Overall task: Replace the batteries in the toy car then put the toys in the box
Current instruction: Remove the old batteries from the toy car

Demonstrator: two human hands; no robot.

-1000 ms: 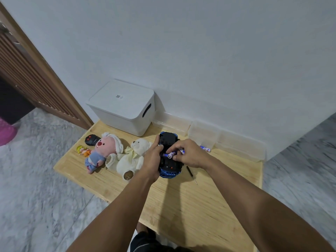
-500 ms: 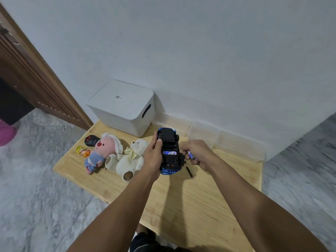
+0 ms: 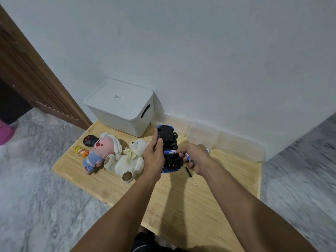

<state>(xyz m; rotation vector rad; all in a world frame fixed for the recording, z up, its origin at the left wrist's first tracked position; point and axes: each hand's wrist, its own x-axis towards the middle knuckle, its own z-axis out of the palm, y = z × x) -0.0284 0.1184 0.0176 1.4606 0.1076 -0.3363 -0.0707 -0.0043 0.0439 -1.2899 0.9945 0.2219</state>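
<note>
Toy car (image 3: 168, 142) upside down mid-bench, far side | left hand (image 3: 153, 157) grips it | right hand (image 3: 195, 157) pinches batteries (image 3: 170, 152) at its underside | risk: one slips, rolls off bench (image 3: 181, 206).

A plain white wall (image 3: 200, 60) rose at twelve o'clock. Grey marbled floor (image 3: 36, 206) spread at three and eight o'clock. A brown slatted door (image 3: 27, 79) stood at ten o'clock beside the wooden table (image 3: 200, 206).

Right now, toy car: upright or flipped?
Flipped. The toy car shows its black underside and wheels facing up, gripped by the left hand; the right hand pinches a battery over it.
</note>
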